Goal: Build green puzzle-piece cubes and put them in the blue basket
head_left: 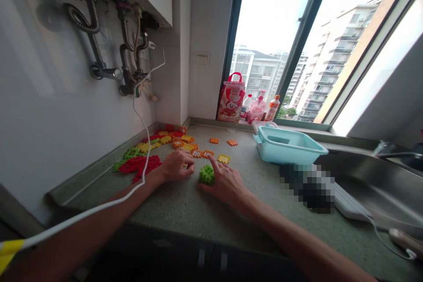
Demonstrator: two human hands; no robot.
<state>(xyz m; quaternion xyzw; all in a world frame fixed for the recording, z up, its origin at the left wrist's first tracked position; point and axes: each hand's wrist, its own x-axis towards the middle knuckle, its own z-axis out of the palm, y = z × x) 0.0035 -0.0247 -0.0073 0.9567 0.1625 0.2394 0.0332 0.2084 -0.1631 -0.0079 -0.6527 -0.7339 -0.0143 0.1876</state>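
Observation:
A small green cube built of waffle-grid tiles (206, 175) stands on the speckled countertop (185, 211). My right hand (226, 183) rests beside and behind it, fingers touching its right side, index finger stretched out. My left hand (176, 166) lies curled on the counter just left of the cube, fingers closed over a small tile I can barely see. Loose tiles lie beyond: a yellow one (224, 158), orange ones (232, 142), and a red, green and yellow pile (145, 154) along the wall.
A light blue plastic tub (287, 145) stands to the right of the tiles. Bottles and a red bag (231, 99) line the window sill. A steel sink (373, 185) lies at the right. A white cable (139, 141) hangs across my left arm.

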